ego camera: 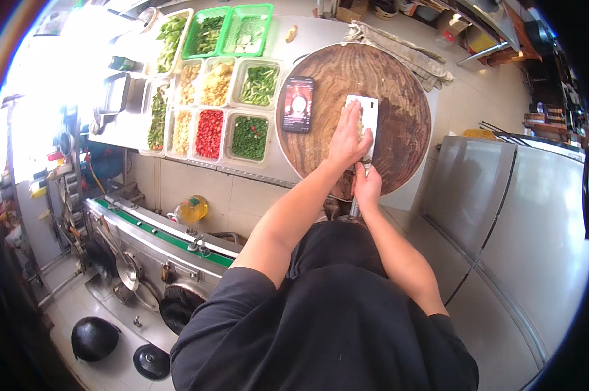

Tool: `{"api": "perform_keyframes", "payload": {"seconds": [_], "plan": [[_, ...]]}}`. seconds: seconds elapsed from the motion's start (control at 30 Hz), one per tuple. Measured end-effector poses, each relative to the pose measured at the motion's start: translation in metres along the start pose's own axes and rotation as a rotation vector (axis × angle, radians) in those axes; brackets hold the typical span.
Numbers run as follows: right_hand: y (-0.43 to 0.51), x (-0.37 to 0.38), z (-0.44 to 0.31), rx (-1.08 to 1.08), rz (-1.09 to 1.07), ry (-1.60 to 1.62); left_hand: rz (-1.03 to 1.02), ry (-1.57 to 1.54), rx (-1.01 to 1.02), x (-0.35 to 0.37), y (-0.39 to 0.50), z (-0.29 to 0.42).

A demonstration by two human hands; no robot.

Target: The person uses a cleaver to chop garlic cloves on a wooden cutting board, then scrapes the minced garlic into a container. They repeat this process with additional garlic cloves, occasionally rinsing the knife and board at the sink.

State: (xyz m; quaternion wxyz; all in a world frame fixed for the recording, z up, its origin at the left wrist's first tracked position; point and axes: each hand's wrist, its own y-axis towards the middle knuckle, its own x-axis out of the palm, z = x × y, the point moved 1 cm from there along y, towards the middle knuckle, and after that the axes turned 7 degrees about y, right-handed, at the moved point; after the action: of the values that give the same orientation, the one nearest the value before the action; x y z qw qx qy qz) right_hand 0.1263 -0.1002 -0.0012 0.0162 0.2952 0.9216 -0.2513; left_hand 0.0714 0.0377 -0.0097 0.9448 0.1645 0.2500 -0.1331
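Note:
A wide-bladed cleaver (371, 110) lies over the round wooden chopping block (402, 132), its blade pointing away from me. My right hand (367, 185) is closed around its handle, near the block's front edge. My left hand (346, 139) reaches over the blade with fingers stretched out; its palm hides part of the metal. Pale chopped bits (360, 122), perhaps garlic, show between the left hand and the blade. To the left on the block rests a smartphone (298, 105), its screen lit.
Clear tubs hold chopped red chillies (209, 134), green scallions (249, 138) and other cut vegetables. Behind them stand green baskets (248, 29). A grey cloth (407, 54) lies behind the block. Right is a steel refrigerator (534, 205); lower left, a steel stove counter (162, 244).

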Motion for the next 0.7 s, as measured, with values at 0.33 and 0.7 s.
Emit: {"api": "perform_keyframes", "payload": {"seconds": [0.33,0.7], "plan": [[-0.04,0.054,-0.056,-0.108,-0.234,-0.097,0.197,0.09,-0.071,-0.12,-0.001,0.012],[-0.072,0.307,-0.056,-0.253,-0.448,-0.282,0.417,0.267,-0.258,-0.34,-0.007,-0.135]]}}
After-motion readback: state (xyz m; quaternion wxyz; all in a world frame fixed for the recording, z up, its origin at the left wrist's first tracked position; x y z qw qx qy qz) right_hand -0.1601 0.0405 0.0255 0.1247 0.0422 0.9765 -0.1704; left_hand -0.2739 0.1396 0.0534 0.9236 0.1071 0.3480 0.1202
